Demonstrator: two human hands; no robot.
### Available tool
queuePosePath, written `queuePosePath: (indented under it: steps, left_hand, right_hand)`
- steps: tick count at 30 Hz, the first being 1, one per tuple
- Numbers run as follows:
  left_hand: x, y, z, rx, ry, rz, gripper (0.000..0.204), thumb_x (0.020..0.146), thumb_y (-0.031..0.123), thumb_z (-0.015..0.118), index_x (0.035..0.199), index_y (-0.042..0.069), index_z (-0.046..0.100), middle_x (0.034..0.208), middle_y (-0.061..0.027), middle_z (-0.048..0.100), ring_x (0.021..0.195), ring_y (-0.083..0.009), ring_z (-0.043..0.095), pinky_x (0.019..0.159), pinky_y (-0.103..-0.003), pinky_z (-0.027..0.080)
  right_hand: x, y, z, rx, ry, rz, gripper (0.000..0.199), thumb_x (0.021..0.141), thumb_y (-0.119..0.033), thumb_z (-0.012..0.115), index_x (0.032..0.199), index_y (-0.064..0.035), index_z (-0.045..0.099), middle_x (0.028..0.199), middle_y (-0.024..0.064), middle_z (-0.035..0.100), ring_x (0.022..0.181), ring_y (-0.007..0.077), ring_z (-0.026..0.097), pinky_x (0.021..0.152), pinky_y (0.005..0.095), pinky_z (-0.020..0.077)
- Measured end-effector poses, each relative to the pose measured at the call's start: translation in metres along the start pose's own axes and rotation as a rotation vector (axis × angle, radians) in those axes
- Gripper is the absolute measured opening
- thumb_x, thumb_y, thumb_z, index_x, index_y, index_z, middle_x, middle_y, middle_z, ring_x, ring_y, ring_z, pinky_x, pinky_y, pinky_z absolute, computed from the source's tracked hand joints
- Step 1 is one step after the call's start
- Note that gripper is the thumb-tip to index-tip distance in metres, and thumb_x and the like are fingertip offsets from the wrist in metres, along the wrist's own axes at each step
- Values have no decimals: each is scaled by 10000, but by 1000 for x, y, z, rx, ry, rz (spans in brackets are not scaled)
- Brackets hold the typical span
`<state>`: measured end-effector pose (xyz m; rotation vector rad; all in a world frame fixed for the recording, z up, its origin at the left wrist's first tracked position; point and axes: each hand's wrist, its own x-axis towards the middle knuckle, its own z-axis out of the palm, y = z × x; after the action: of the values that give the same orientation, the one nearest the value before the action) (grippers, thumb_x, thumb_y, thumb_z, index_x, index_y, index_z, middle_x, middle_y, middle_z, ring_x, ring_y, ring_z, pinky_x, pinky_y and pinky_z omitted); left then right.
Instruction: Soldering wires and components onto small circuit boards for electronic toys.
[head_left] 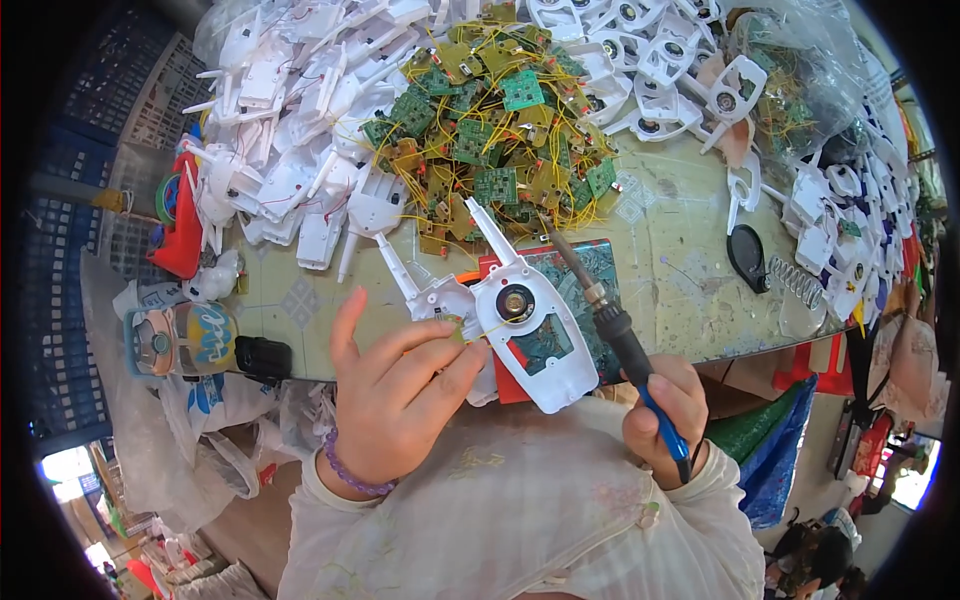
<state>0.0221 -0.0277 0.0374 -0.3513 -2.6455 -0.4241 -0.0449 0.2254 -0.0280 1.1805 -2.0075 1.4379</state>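
My right hand [665,420] is wrapped round the blue and black handle of a soldering iron [628,345]. Its metal tip points up and left, toward a heap of circuit boards [500,140] with yellow wires. My left hand [400,390] pinches a small yellow-green circuit board [457,328], mostly hidden by the fingers. Beside those fingertips lies a white plastic housing [565,385] with a round speaker [515,302] and a rectangular opening; a yellow wire runs from the fingers toward the speaker. A second white housing [400,270] sits partly under my left fingers.
White housings [290,110] are piled at the back left, with more [820,210] at the right. A red-edged board [590,265] lies under the work. A black magnifier-shaped piece [747,258] and a coil spring [795,282] lie right. A jar [190,338] and black case [263,356] stand left.
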Motion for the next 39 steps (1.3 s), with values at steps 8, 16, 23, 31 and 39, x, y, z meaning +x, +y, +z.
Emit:
queuePosePath:
  steps: [8, 16, 23, 31, 39]
  left_hand:
    - [15, 11, 6, 26, 85, -47, 261, 628, 52, 751, 862, 114, 654, 861, 6, 588, 851, -177, 627, 1006, -495, 351]
    - [27, 18, 31, -55, 87, -173, 185, 660, 35, 711, 803, 105, 616, 935, 3, 646, 920, -204, 634, 977, -452, 356]
    - [29, 19, 30, -33, 48, -188, 150, 668, 45, 695, 780, 97, 611, 915, 10, 664, 953, -195, 637, 1001, -502, 298]
    - [25, 20, 28, 4, 58, -169, 154, 665, 87, 710, 786, 118, 619, 932, 19, 647, 984, -181, 611, 994, -513, 296]
    - [21, 17, 29, 11, 32, -136, 200, 649, 65, 722, 815, 118, 625, 951, 19, 649, 1011, -212, 600, 1016, -515, 278]
  right_hand:
    - [-5, -1, 9, 10, 0, 3, 383, 879, -298, 665, 1120, -37, 520, 912, 153, 630, 650, 243, 607, 518, 318, 486]
    - [8, 5, -14, 42, 140, 0, 348, 979, -374, 458, 1053, -34, 469, 757, 128, 558, 525, 196, 567, 464, 292, 430]
    - [28, -3, -37, 162, 88, -44, 315, 961, -356, 506, 908, -46, 533, 654, 58, 539, 473, 172, 515, 434, 289, 374]
    - [34, 1, -42, 160, -96, -133, 218, 899, -231, 581, 931, -16, 573, 690, 50, 578, 514, 191, 587, 456, 313, 460]
    - [38, 0, -35, 119, -18, -143, 299, 950, -307, 510, 870, -20, 541, 596, 46, 552, 429, 165, 520, 401, 278, 388]
